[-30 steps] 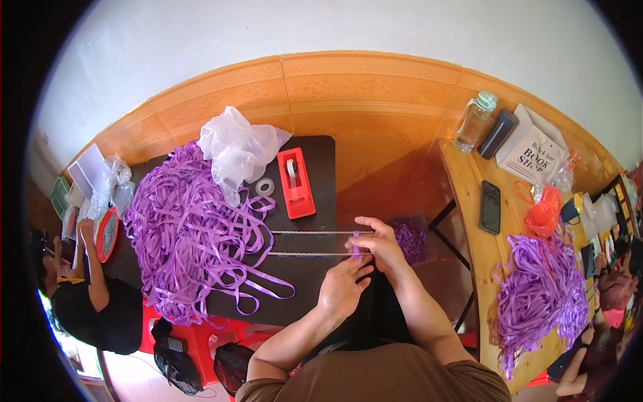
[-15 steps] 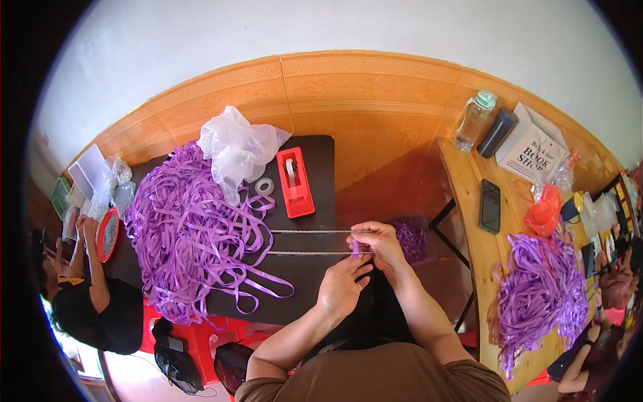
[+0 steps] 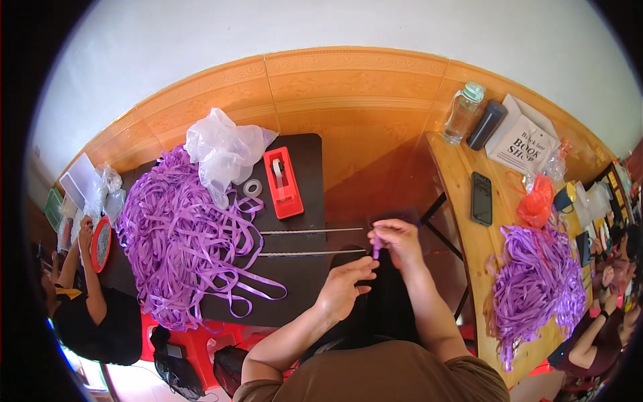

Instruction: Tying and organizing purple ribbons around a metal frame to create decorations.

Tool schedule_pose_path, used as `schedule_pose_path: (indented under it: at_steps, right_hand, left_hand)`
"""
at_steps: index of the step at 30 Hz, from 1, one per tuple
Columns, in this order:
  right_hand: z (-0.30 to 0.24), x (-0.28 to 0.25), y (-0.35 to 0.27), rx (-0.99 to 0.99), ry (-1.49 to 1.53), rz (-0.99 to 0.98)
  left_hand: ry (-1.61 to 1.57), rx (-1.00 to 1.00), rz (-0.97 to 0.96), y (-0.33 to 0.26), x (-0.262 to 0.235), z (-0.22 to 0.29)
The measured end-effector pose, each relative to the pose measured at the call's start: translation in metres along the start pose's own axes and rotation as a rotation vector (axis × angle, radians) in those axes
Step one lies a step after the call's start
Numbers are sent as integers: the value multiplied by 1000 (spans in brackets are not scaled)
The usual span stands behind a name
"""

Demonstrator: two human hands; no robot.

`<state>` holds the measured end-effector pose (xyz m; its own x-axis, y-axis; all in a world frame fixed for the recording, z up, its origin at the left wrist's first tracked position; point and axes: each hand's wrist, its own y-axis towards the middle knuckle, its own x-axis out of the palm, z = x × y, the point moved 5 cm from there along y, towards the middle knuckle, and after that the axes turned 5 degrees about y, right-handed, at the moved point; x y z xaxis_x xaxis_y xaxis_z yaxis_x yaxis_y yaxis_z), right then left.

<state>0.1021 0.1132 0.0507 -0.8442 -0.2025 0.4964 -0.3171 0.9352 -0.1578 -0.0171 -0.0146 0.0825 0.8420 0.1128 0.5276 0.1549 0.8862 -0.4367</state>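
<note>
My right hand [image 3: 400, 242] pinches a short purple ribbon loop [image 3: 376, 249] between thumb and fingers, just right of the tips of two thin metal rods. The upper rod [image 3: 335, 230] and the lower rod [image 3: 328, 253] jut rightward past the dark table's edge, with pale twisted-looking stretches nearer the table. My left hand [image 3: 345, 285] is below the lower rod, open, its fingers stretched out and their tips close to the ribbon's lower end. Whether they touch it I cannot tell. A large heap of purple ribbon [image 3: 181, 228] covers the rods' left ends.
On the dark table [image 3: 309, 167] are a red tape dispenser [image 3: 284, 184], a tape roll [image 3: 252, 188] and a clear plastic bag [image 3: 224, 151]. The wooden table [image 3: 459, 174] at right holds a phone [image 3: 481, 198], bottles and more ribbon [image 3: 536, 288]. A co-worker [image 3: 94, 315] sits far left.
My right hand has moved right, off the rods, with the ribbon loop pinched in it. My left hand's fingers have straightened. The whole view has shifted slightly.
</note>
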Motion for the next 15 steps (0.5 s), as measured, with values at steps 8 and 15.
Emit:
schedule_pose_path:
  at_steps: [8, 15]
  right_hand:
    - [-27, -130, 67, -410, -1259, 345]
    - [0, -131, 40, -526, -1172, 270]
  left_hand:
    - [441, 309, -325, -39, 36, 6]
    - [1572, 1006, 717, -115, -21, 77]
